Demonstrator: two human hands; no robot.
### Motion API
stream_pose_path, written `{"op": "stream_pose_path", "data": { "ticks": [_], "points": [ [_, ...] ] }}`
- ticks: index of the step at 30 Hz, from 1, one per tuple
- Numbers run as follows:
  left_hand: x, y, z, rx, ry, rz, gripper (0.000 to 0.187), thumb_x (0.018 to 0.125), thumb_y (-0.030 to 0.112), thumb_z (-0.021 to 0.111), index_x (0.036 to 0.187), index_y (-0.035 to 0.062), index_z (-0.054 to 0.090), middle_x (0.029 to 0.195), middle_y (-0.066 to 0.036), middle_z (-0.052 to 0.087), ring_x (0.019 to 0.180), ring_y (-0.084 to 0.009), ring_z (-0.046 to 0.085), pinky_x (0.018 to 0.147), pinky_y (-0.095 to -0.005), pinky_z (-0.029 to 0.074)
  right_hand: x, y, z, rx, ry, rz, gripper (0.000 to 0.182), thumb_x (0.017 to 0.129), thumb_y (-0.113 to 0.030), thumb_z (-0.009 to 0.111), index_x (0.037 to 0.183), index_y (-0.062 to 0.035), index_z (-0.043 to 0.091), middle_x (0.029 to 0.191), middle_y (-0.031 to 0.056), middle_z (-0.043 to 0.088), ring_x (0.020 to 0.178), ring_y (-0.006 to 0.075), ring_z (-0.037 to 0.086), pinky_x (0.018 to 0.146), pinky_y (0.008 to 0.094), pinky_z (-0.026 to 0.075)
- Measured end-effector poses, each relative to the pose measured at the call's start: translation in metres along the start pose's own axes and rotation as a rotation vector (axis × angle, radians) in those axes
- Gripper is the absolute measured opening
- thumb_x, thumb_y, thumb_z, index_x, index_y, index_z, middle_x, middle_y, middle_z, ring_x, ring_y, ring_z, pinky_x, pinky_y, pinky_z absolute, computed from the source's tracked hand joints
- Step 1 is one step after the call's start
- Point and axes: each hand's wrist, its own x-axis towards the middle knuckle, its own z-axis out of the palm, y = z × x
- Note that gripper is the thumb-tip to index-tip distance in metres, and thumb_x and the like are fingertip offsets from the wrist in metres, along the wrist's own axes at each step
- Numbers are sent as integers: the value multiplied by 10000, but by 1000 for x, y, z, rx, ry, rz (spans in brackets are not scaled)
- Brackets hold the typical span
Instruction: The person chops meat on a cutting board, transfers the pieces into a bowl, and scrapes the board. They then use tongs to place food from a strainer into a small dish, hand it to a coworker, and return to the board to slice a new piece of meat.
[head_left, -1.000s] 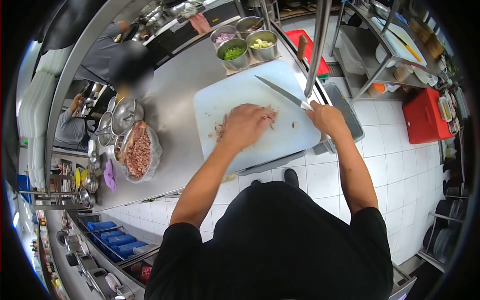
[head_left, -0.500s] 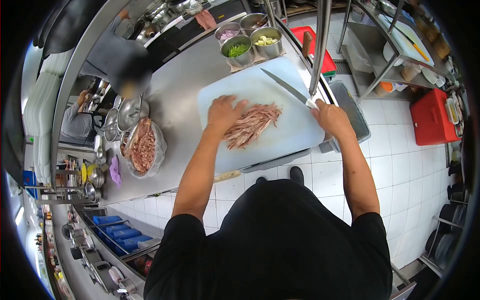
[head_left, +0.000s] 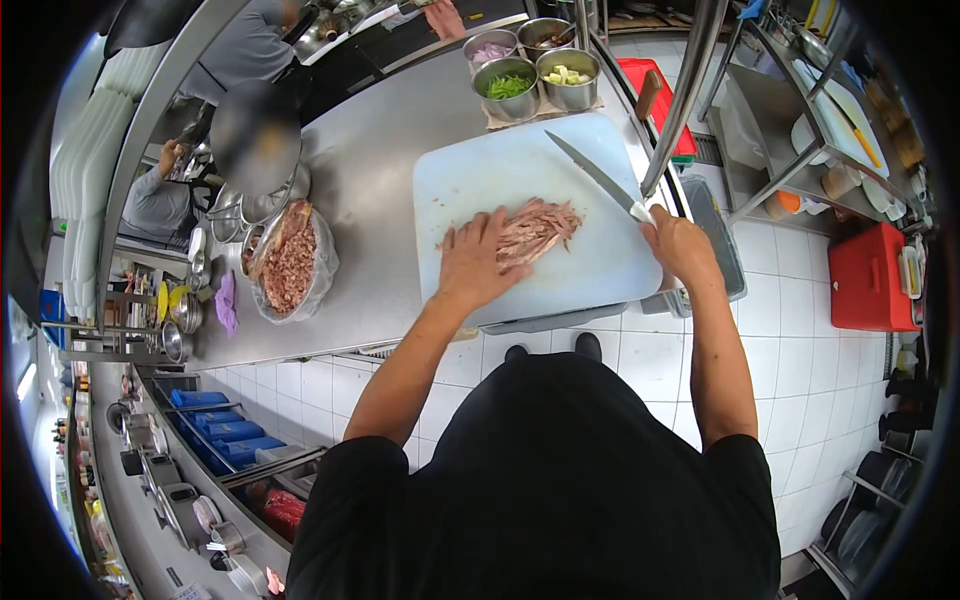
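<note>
Hands: 2, both in view. Left hand [head_left: 480, 262] is open, palm down, fingers spread over the left end of 1 pile of meat strips [head_left: 540, 235]. Right hand [head_left: 685, 245] is closed in a grip on 1 knife [head_left: 592, 172], white at the handle end. Blade points away from the person and to the left, over the board; can't tell if it touches.

Pile sits mid-board on 1 pale cutting board [head_left: 450, 180], a few scraps just left of the hand. Board sits at the right end of 1 steel counter [head_left: 370, 200].

Past the board's far edge: 4 metal pots [head_left: 513, 109], grouped 2 by 2. One each of: pink slices [head_left: 490, 52], cut greens [head_left: 508, 87], pale yellow chunks [head_left: 566, 76], dark brown contents [head_left: 553, 41].

Left on the counter, well apart from the board: 1 plastic-lined bowl [head_left: 327, 265] of chopped meat [head_left: 288, 275], then 1 purple cloth or glove [head_left: 227, 303] further left. Steel bowls behind overlap; can't get a count.

Far left: gray-clad co-worker [head_left: 240, 50].

Right side: 1 red box [head_left: 872, 278] on the floor, 1 yellow-handled knife [head_left: 866, 146] on a shelf.
</note>
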Motion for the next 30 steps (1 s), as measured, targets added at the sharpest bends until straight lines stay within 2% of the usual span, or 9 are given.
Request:
{"op": "stream_pose_path", "data": {
  "ticks": [5,11,14,17,20,23,26,29,30],
  "points": [
    [2,-10,-6,48,49,68,1038,766,557,750,1568,154,226,1510,-171,390,1414,-350,350,1180,-591,185,-1,-3,-6,-14,7,-11,280,968,-295,571,1066,-33,593,820,236,696,814,421,686,724,545,522],
    [46,33,-9,41,163,409,717,844,422,705,1450,140,445,1411,-149,482,1358,-327,399,1163,-589,233,-1,-2,-5,-20,2,-33,282,966,-292,569,1055,-24,592,821,237,696,816,414,689,717,540,529],
    [67,46,10,46,165,361,530,865,382,684,1313,120,580,1308,-134,557,1279,-319,464,1124,-572,298,-1,0,-1,-29,17,-32,285,965,-291,568,1051,-20,589,819,238,696,815,413,691,718,537,532],
    [73,55,4,-28,66,161,459,893,389,658,1245,97,625,1219,-132,603,1186,-313,526,1057,-517,390,-2,3,4,-30,20,-32,288,966,-292,567,1049,-17,585,816,235,697,813,414,691,722,534,534],
    [73,56,-2,-140,70,112,461,934,420,602,1252,87,635,1204,-144,621,1132,-327,557,1004,-465,442,-1,3,4,-26,12,-43,292,967,-294,565,1053,-17,582,818,232,698,813,416,691,727,529,534],
    [81,27,8,-90,317,83,514,959,457,555,1298,76,614,1252,-145,611,1153,-335,555,994,-431,464,-3,-2,-2,-28,-4,-38,299,970,-299,560,1063,-14,580,825,234,700,816,419,691,735,525,535],
    [69,15,-4,-222,-31,131,596,971,509,525,1341,45,584,1348,-191,574,1244,-361,525,1066,-431,422,1,-5,-6,-32,-36,-25,324,982,-317,541,1087,-14,581,833,241,701,822,424,691,741,527,533],
    [55,17,-4,-134,-55,150,625,936,511,577,1359,51,567,1348,-184,573,1237,-352,534,1079,-431,416,0,-10,-10,-7,-40,-16,357,999,-343,510,1128,-18,579,842,252,701,830,430,692,747,535,531],
    [55,19,-5,-140,36,172,632,917,515,600,1350,56,573,1343,-181,575,1227,-349,540,1069,-436,422,0,-10,-11,-4,-31,-24,366,1004,-350,498,1146,-21,575,844,257,700,832,433,692,749,539,530]
  ]
}}
